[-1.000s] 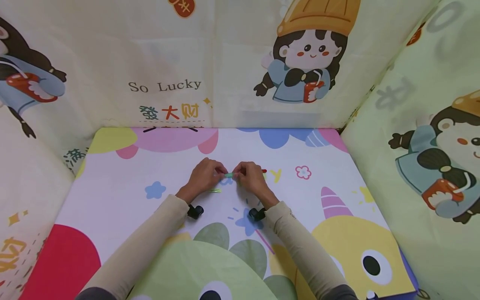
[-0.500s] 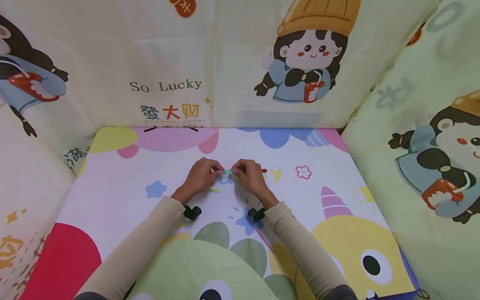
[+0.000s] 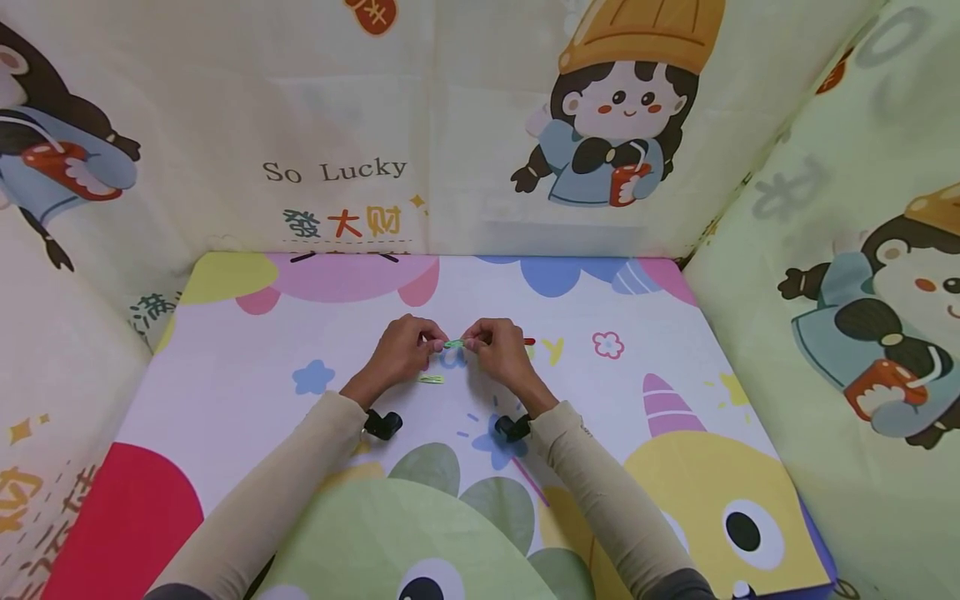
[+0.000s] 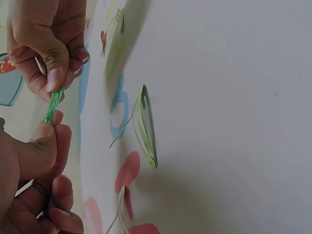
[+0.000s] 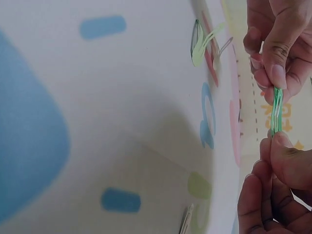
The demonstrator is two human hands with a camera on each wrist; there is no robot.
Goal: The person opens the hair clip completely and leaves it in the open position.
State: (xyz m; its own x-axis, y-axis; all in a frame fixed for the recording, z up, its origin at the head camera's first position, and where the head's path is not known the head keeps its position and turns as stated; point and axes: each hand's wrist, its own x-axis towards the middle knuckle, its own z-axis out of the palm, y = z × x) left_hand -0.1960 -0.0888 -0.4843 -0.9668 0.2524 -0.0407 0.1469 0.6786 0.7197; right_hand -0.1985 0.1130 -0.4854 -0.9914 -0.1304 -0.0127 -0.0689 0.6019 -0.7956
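In the head view my left hand [image 3: 403,352] and right hand [image 3: 498,350] meet near the middle of the table. Between them they pinch a green snap hair clip [image 5: 276,109], each hand at one end with thumb and fingers. Both wrist views show its slim green strips running between the fingertips; the ends are covered. Below the left hand, a light green snap clip [image 4: 143,126] lies on the table, its thin metal prong standing away from the frame. A red clip [image 3: 529,342] shows just past the right hand, mostly hidden behind it in the head view.
A pale clip [image 4: 115,48] lies under the right hand. Something long and pink [image 5: 210,53], perhaps another clip, lies behind the light green one. The printed cloth [image 3: 225,358] covers the table, with patterned cloth walls [image 3: 450,125] behind and at both sides.
My left hand has shifted slightly left and away from me, and the green clip has risen a little with both hands. The light green clip on the table shows more clearly.
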